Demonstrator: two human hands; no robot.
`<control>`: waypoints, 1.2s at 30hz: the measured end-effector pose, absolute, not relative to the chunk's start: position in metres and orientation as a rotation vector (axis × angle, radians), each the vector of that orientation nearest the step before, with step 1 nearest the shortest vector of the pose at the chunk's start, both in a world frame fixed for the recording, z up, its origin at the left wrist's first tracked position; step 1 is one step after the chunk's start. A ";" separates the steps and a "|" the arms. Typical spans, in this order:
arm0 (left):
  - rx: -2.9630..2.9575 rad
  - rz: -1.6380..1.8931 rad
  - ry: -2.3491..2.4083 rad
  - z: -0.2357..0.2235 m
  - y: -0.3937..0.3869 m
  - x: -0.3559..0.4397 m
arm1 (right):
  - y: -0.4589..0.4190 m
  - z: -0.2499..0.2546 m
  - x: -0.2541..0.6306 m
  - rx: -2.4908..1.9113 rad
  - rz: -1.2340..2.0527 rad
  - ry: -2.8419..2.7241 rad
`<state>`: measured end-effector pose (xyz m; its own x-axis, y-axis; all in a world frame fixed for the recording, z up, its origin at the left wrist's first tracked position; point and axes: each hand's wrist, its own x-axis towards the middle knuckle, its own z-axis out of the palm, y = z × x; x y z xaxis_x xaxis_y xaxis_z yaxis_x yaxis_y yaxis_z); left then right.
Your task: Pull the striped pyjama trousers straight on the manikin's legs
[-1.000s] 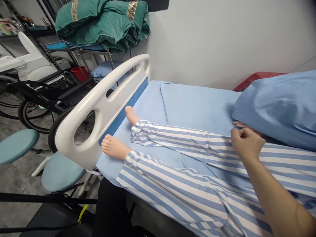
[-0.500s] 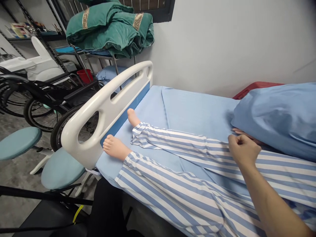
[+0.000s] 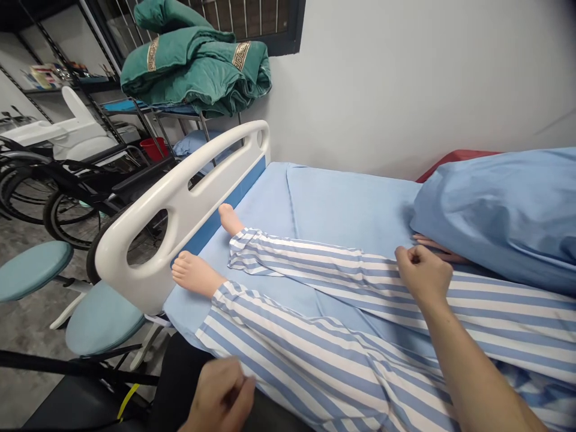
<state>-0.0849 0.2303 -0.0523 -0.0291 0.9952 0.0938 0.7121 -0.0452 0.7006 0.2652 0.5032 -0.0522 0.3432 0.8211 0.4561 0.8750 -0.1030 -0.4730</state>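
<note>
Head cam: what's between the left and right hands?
In the head view, the near striped pajama leg and then a strip of blue bed sheet lie between the left hand and the right hand.

no lettering can be read anywhere here.

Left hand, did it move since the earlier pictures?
Yes. The left hand has come up into view at the bottom edge, below the white footboard, beside the striped trouser leg.

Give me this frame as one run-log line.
right hand: pinching striped trousers | left hand: beside their near leg
</note>
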 end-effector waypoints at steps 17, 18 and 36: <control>2.238 0.588 2.114 -0.074 0.529 -0.077 | 0.495 -0.040 0.214 -1.707 -0.063 -1.792; 2.240 0.579 2.122 -0.074 0.528 -0.076 | 0.494 -0.034 0.195 -1.616 0.018 -1.893; 1.828 1.196 1.874 -0.036 0.532 -0.002 | 0.542 -0.062 0.104 -1.245 0.783 -1.317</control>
